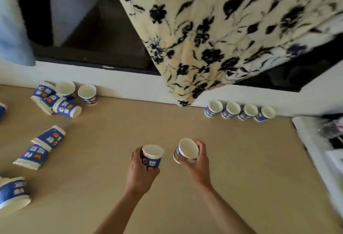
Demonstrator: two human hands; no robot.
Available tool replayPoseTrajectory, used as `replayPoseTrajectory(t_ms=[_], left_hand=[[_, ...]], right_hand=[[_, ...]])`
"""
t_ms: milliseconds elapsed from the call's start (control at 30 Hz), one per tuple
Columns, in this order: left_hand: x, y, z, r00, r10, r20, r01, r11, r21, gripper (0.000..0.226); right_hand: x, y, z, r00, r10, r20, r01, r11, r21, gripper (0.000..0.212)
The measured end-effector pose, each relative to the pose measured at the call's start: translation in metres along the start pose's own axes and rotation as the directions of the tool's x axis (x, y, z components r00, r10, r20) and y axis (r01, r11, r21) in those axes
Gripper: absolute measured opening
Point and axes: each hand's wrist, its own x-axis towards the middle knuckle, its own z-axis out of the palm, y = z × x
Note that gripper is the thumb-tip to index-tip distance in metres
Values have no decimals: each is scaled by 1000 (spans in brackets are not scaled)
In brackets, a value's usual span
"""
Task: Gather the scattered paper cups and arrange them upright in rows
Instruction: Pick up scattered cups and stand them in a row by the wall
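Two paper cups sit in the person's hands above the middle of the table [241, 159]. The left hand [139, 170] is wrapped around an upright cup [152, 156], mouth up, blue band facing near. The right hand [196, 161] grips a tilted cup [186, 150], its open mouth turned left and toward the camera.

Against the far wall on the right, a row [240, 111] of four cups stands upright, side by side. At far left, a cluster [61, 98] mixes two upright cups with several toppled ones. Nearer on the left lie two fallen cups [41, 146] touching end to end, and another stack [13, 194] is cut off by the left edge.

The bands carry white characters and orange marks, too blurred to read. A floral curtain [222, 29] hangs over the far wall. The right edge is smeared and hard to make out.
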Motion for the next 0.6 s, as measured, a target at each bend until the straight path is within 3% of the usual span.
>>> replayPoseTrajectory(t_ms=[233,600], left_hand=[[-26,52,134,982,123,140,-121,992,-25,71],[-47,108,281,964,238,117,-246,967,60,71]], right_hand=[[18,60,-152,973,120,-195,-105,991,84,65],[105,126,-308,954,130,-270,-112,991,79,61]])
